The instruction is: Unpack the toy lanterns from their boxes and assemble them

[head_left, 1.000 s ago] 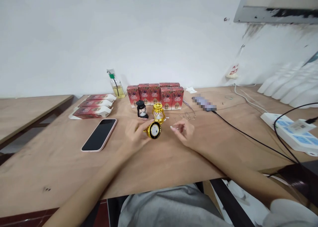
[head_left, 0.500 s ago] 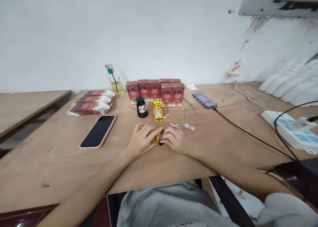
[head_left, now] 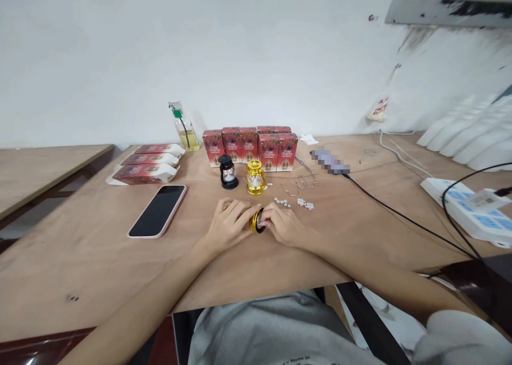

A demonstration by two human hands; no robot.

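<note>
My left hand [head_left: 231,222] is wrapped round a small gold lantern [head_left: 254,224] lying on its side, its base turned to the right. At that base, the fingers of my right hand [head_left: 283,224] are pinched together; whatever they grip, if anything, is too small to make out. Just beyond stand a second gold lantern [head_left: 255,178] and a black lantern [head_left: 228,172], both upright. Several button cells [head_left: 282,202] and small white plastic pieces [head_left: 305,204] lie past my right hand. Bent wire handles [head_left: 298,185] rest farther back.
Several red boxes [head_left: 269,151] stand behind the lanterns. Opened red boxes [head_left: 146,172], a phone [head_left: 158,212] and a pump bottle [head_left: 188,133] are on the left. To the right are a cabled phone [head_left: 330,162], a power strip [head_left: 468,208] and white foam-like pieces [head_left: 472,133].
My right fingers have shifted slightly at the lantern's base, so more of its dark rim shows. My left hand keeps its hold in the same place.
</note>
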